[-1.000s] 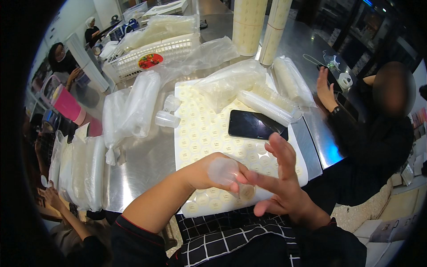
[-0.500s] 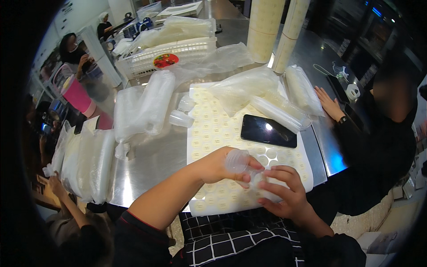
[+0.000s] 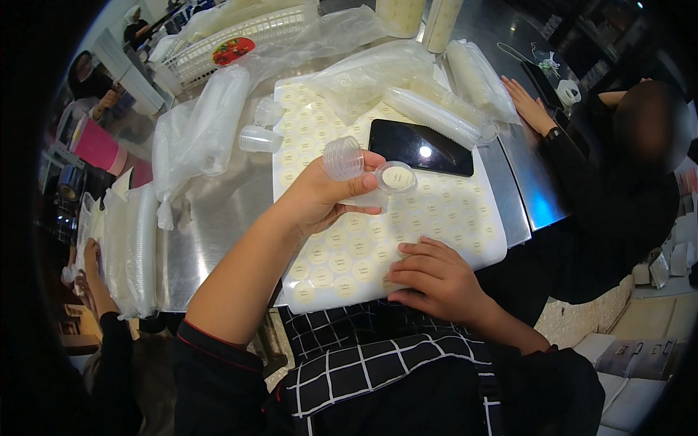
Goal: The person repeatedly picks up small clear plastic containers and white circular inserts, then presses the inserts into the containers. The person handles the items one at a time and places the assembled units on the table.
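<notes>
My left hand is closed over the sticker sheet, gripping a stack of clear plastic cups. At its fingertips a round clear lid or cup end carries a cream round sticker; whether this piece belongs to the stack I cannot tell. Beneath lies a large white sheet of round cream stickers, its near edge curling at the table's front. My right hand lies over the sheet's near right part, fingers stretched out and holding nothing. A black phone rests on the sheet just beyond my left hand.
Clear cups lie left of the sheet. Wrapped sleeves of cups and a white basket stand beyond. More sleeves lie far right, near a co-worker's hand. At left are a pink tumbler and bagged cups.
My right hand has left the cups and dropped to the sheet, fingers stretched. My left hand now shows the stickered round end facing up. The whole view has shifted.
</notes>
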### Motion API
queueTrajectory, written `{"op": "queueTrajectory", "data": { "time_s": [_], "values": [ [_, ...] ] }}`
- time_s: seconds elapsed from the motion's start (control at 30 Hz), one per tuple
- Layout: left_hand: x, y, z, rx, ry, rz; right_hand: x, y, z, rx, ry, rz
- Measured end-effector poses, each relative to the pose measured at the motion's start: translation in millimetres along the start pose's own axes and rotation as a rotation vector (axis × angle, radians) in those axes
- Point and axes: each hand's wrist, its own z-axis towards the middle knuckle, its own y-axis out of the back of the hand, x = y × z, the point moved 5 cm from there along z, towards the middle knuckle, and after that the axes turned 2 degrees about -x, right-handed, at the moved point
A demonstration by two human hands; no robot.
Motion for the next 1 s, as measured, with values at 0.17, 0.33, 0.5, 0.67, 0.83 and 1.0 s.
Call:
{"op": "queueTrajectory", "data": {
  "time_s": [0.17, 0.33, 0.5, 0.67, 0.83, 1.0],
  "values": [
    [4, 4, 0, -0.007, 0.026, -0.001, 1, -10, -1, -0.058, 0.056, -0.054],
    [5, 12, -5, -0.029, -0.029, -0.054, 1, -12, -6, -0.080, 0.081, -0.117],
    [3, 4, -6, -0.011, -0.061, -0.046, 1, -5, -3, -0.133, -0.021, 0.085],
    [2, 9, -12, -0.007, -0.064, -0.037, 3, -6, 1, -0.120, -0.145, 0.181],
    [-3, 9, -12, 0.053, -0.081, -0.020, -14, -5, 8, -0.050, -0.293, 0.418],
    [-8, -5, -17, 0.102, -0.058, -0.019, -32, 30, 10, -0.198, -0.379, 0.691]
  ]
}}
